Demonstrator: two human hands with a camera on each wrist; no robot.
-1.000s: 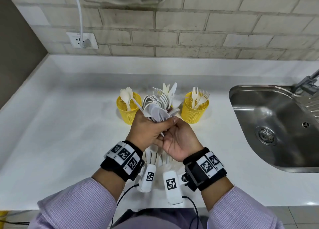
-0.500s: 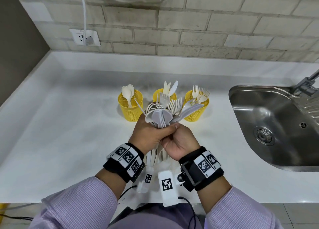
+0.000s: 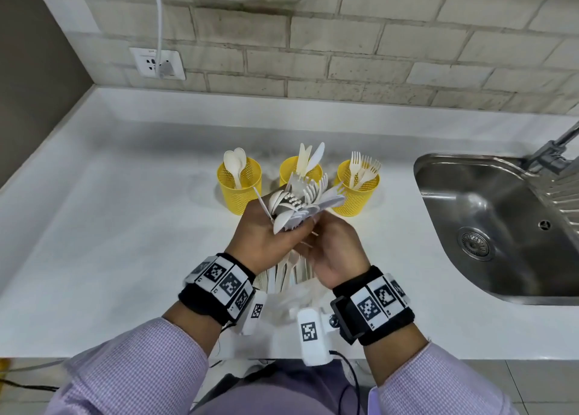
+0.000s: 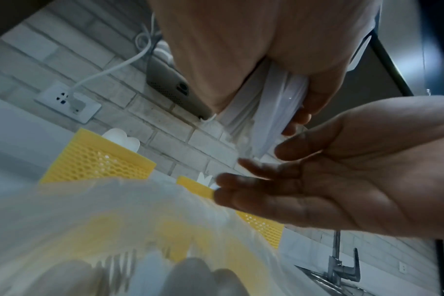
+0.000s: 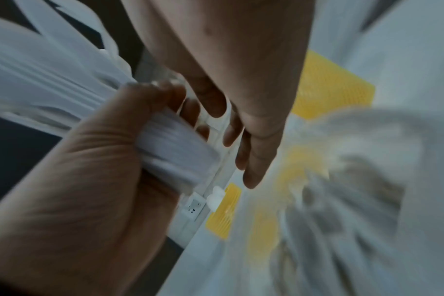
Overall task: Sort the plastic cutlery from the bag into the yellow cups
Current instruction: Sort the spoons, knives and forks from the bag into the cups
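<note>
A mixed bundle of white plastic cutlery (image 3: 296, 206) was held above the middle of the white countertop (image 3: 94, 226), just in front of 3 yellow mesh cups standing in a row toward the back edge. The left hand (image 3: 260, 239) was wrapped tightly around the handles, while the heads fanned out above the fist. The right hand (image 3: 332, 251) lay against the bundle from the sink side with its fingers (image 4: 243, 186) loosely extended, and nothing was yet pinched between them. The clear bag (image 4: 129, 216) hung below the hands, blurred in both wrist views.

The left cup (image 3: 239, 184) already held spoons, the middle cup (image 3: 300, 172) knives and the right cup (image 3: 357, 189) forks. The step in hand was judged to be the picking of 1 piece. It would be done best if a single head at the edge of the fan were pinched and drawn straight up along its handle, with the left grip eased only slightly so that neighbours were not dragged out. Interlocked fork tines were judged the likeliest snag.
</note>
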